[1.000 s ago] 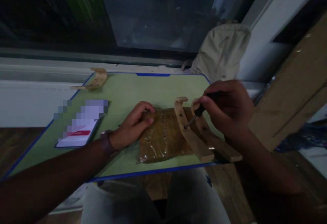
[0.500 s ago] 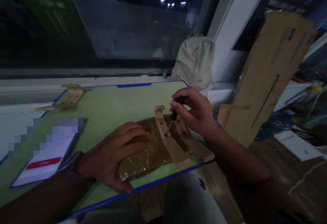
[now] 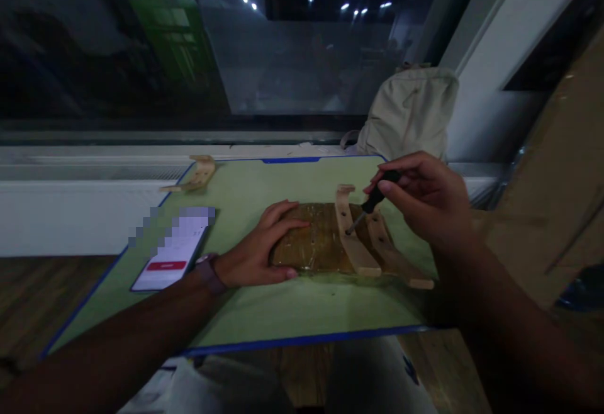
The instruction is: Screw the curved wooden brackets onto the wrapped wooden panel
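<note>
A brown plastic-wrapped wooden panel (image 3: 311, 245) lies on a green mat (image 3: 264, 307). Two curved pale wooden pieces (image 3: 352, 238) lie across the panel's right side. My left hand (image 3: 264, 247) lies flat on the panel's left end, fingers stretched out and pressing down. My right hand (image 3: 419, 197) pinches the black handle of a small screwdriver (image 3: 370, 206), whose tip sits at a hole in the nearer curved piece.
A phone (image 3: 172, 257) with a lit screen lies on the mat's left. Another curved wooden part (image 3: 195, 175) rests at the mat's far left corner. A beige backpack (image 3: 408, 112) leans by the window; a cardboard box (image 3: 557, 200) stands to the right.
The view swung right and then back to the left. Both hands stayed on the panel and the screwdriver; my left hand's fingers are spread flatter on the panel than one second ago.
</note>
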The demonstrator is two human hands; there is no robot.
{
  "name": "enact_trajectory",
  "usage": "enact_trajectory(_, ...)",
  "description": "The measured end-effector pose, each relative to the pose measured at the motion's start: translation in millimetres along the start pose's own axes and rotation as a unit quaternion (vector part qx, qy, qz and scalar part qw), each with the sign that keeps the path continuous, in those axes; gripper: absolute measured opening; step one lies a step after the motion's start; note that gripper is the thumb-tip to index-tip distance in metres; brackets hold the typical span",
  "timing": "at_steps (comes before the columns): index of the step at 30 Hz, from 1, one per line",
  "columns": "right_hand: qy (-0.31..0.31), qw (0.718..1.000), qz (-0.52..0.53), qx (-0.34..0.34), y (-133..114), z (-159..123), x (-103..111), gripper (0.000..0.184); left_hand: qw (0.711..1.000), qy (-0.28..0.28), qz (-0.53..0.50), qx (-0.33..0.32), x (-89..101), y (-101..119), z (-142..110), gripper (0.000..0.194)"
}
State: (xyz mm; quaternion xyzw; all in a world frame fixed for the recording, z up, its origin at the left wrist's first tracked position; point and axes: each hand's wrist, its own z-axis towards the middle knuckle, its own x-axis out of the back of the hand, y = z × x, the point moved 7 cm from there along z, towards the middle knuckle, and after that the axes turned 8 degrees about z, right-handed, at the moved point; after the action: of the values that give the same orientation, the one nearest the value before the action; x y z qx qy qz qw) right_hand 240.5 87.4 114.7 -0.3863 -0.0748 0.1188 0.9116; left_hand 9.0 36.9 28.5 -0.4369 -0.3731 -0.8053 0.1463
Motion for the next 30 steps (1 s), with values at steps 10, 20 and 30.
enact_trajectory(10,-0.018,0.999,-0.025,-0.015,-16,-10,-14,0.024,0.998,0.029,0.048,-0.039,-1.9,0,5,0.086)
enact_trajectory(20,-0.018,0.982,-0.161,0.093,-27,-11,-10,0.02,0.996,0.036,0.068,-0.047,-6.1,-6,5,0.092)
enact_trajectory(30,0.098,0.977,-0.177,0.062,-27,-9,4,0.023,0.994,0.049,0.071,-0.066,-6.2,-3,4,0.091)
